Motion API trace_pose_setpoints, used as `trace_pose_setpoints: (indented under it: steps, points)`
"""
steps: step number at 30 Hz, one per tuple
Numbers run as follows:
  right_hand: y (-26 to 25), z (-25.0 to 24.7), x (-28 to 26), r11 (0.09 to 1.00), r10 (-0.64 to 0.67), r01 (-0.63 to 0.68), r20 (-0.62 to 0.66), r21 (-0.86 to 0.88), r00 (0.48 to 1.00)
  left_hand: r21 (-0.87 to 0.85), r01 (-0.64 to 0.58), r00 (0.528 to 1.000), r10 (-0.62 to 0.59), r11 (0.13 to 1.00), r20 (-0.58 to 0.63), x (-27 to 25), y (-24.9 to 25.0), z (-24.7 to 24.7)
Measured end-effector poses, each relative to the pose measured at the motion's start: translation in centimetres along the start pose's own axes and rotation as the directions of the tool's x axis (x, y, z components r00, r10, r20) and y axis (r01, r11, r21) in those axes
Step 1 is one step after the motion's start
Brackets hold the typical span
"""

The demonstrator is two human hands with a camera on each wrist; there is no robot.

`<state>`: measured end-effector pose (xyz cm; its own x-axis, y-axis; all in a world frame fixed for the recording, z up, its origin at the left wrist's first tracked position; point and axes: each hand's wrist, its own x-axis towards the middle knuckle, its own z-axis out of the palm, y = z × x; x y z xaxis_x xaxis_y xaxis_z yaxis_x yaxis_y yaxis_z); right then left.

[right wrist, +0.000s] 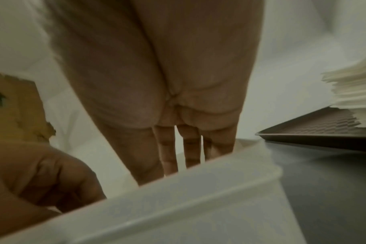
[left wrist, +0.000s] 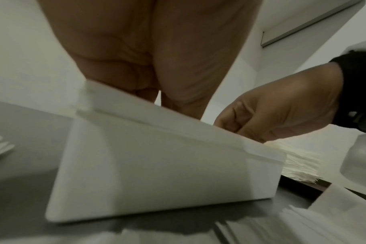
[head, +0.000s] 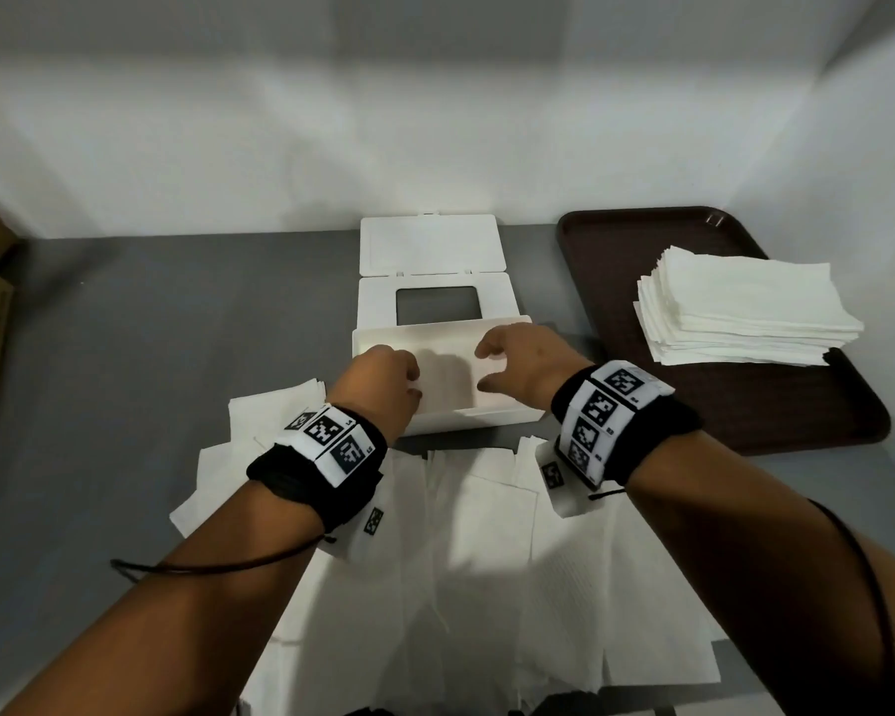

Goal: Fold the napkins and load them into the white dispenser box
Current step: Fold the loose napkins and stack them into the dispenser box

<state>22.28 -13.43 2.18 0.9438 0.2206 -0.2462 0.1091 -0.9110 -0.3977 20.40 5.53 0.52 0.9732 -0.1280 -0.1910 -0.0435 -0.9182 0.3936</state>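
Two hands reach into the open white box (head: pixel 497 413) in the middle of the gray table (head: pixel 151 354). The left hand (head: pixel 378 379) has curled fingers; I cannot tell if it holds anything. The right hand (head: pixel 523 359) has loose, spread fingers. Napkins (head: pixel 481 534) lie just in front of the box, and more sit stacked (head: pixel 745 307) on the brown tray (head: pixel 605 250).

dispenser box (head: pixel 497 413) top open | tray (head: pixel 745 405) flanks right | loose napkins (head: pixel 466 534) crowd near side | left table (head: pixel 151 328) bare
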Motion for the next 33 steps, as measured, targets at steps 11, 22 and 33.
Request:
trace_pose_setpoints:
  steps: [11, 22, 33]
  points:
    - [2.8, 1.0, -9.6, 0.965, 0.005, -0.014, 0.038, 0.262, 0.999, -0.186, -0.242, 0.955, 0.200, 0.952, -0.219, -8.1, 1.4, 2.7]
    - [2.8, 5.9, -10.8, 0.999, -0.039, 0.037, 0.090, 0.017, 0.995, -0.052, -0.033, 0.999, 0.034, 0.998, 0.030, -12.4, 1.8, 6.6]
    - [2.3, 6.0, -10.8, 0.945, 0.035, -0.064, 0.095, 0.320, 0.995, -0.052, 0.027, 1.000, -0.028, 0.998, -0.011, -13.0, 2.2, 7.3]
